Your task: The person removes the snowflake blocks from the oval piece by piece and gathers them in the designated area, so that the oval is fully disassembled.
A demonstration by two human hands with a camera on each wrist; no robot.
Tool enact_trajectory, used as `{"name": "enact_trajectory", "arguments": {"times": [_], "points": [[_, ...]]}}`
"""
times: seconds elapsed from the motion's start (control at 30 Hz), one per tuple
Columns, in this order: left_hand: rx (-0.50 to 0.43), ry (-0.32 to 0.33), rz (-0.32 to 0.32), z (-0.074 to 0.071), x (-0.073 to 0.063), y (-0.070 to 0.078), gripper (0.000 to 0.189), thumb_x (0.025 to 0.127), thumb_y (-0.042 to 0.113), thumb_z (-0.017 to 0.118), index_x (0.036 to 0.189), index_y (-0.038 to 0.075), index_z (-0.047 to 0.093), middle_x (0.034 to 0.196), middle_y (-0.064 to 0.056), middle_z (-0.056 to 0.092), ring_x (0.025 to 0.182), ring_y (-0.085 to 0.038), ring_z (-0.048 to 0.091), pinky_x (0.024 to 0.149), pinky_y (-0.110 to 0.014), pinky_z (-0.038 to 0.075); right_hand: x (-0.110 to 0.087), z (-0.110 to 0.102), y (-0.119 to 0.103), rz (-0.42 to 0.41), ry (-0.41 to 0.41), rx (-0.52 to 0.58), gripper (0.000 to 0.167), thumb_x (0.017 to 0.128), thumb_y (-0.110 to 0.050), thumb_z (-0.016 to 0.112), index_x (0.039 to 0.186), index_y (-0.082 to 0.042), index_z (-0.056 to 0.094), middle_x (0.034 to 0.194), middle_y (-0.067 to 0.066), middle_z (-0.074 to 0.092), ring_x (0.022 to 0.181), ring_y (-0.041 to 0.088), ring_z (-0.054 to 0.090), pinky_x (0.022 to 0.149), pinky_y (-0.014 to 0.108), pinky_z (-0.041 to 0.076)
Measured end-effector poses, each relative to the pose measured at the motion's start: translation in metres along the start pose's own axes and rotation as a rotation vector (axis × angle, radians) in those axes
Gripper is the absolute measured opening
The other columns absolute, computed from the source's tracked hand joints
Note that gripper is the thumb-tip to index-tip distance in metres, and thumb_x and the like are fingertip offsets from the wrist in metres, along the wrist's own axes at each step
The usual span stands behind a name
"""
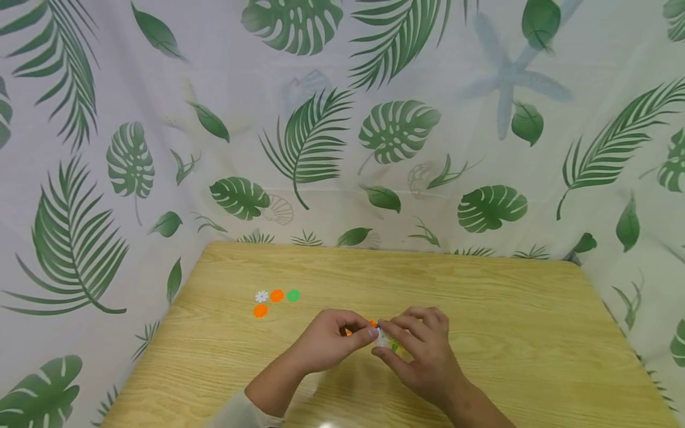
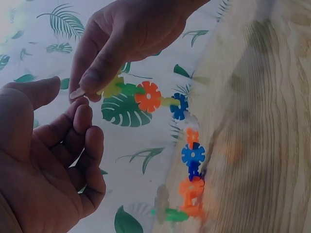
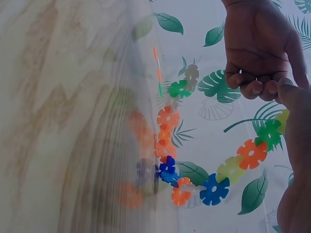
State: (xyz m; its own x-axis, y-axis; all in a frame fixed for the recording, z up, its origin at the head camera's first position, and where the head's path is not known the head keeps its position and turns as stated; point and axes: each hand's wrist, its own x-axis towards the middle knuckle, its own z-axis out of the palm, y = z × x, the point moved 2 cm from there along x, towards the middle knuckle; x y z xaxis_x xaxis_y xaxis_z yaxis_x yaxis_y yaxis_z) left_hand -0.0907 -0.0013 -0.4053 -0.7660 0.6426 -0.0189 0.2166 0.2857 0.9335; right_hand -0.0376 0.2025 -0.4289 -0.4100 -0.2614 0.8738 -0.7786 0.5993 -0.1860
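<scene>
A chain of interlocking plastic flower discs (image 2: 147, 96) in yellow, green, orange, blue and white hangs in a curve near the table edge. My right hand (image 1: 425, 351) pinches the chain's yellow end, where its fingers partly cover the piece. Close in from the left comes my left hand (image 1: 326, 342), its fingertips right at those of the right hand. In the left wrist view its fingers bend loosely, and the thumb stands apart from them with nothing visible between. From the right wrist the chain (image 3: 252, 153) dips through a blue disc, then rises to green and pale discs.
Several loose discs lie on the wooden table (image 1: 508, 309) at its left: a white disc (image 1: 261, 296), a green disc (image 1: 293, 295) and orange discs (image 1: 260, 310). A leaf-printed cloth (image 1: 321, 232) hangs behind the table and along both sides.
</scene>
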Motion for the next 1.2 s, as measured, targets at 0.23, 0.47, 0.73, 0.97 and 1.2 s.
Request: {"name": "enact_trajectory", "arguments": {"times": [0.23,0.47,0.73,0.97,1.2], "points": [[0.014,-0.002,0.027,0.006,0.001,0.001,0.02,0.102,0.036,0.067,0.091,0.023,0.079,0.087,0.008,0.073,0.076,-0.011,0.058,0.064,-0.026,0.05,-0.001,0.0,-0.002,0.025,-0.033,0.01,0.043,0.096,-0.046,0.073,0.114,-0.007,0.078,0.1,0.001,0.072,0.096,0.028,0.056,0.087,0.049,0.028],[0.066,0.026,0.04,0.005,0.0,-0.001,0.018,0.101,0.035,0.068,0.091,0.024,0.079,0.084,0.004,0.073,0.07,-0.01,0.054,0.061,-0.025,0.047,-0.009,-0.006,0.005,0.222,-0.27,0.143,0.041,0.096,-0.041,0.076,0.126,-0.014,0.072,0.116,-0.005,0.073,0.115,0.029,0.053,0.096,0.058,0.023],[0.077,0.022,0.076,0.003,0.0,0.0,0.018,0.102,0.034,0.068,0.09,0.024,0.078,0.085,0.005,0.073,0.072,-0.009,0.055,0.063,-0.025,0.048,-0.014,-0.009,0.011,0.365,-0.438,0.328,0.026,0.095,-0.016,0.077,0.116,-0.029,0.072,0.116,-0.017,0.069,0.118,0.02,0.053,0.099,0.055,0.031],[0.109,0.02,0.087,0.001,-0.001,0.001,0.016,0.102,0.033,0.068,0.093,0.025,0.078,0.088,0.006,0.075,0.081,-0.008,0.062,0.077,-0.03,0.05,-0.011,-0.01,0.01,0.441,-0.406,0.418,0.028,0.096,-0.008,0.074,0.116,-0.028,0.073,0.115,-0.013,0.07,0.117,0.018,0.054,0.098,0.044,0.043],[0.132,0.027,0.081,-0.001,-0.003,0.002,0.015,0.102,0.033,0.068,0.095,0.027,0.079,0.089,0.011,0.074,0.084,-0.008,0.063,0.079,-0.031,0.049,-0.01,-0.01,0.01,0.461,-0.386,0.51,0.03,0.096,-0.001,0.071,0.117,-0.022,0.074,0.113,-0.007,0.071,0.114,0.02,0.053,0.095,0.035,0.049]]}}
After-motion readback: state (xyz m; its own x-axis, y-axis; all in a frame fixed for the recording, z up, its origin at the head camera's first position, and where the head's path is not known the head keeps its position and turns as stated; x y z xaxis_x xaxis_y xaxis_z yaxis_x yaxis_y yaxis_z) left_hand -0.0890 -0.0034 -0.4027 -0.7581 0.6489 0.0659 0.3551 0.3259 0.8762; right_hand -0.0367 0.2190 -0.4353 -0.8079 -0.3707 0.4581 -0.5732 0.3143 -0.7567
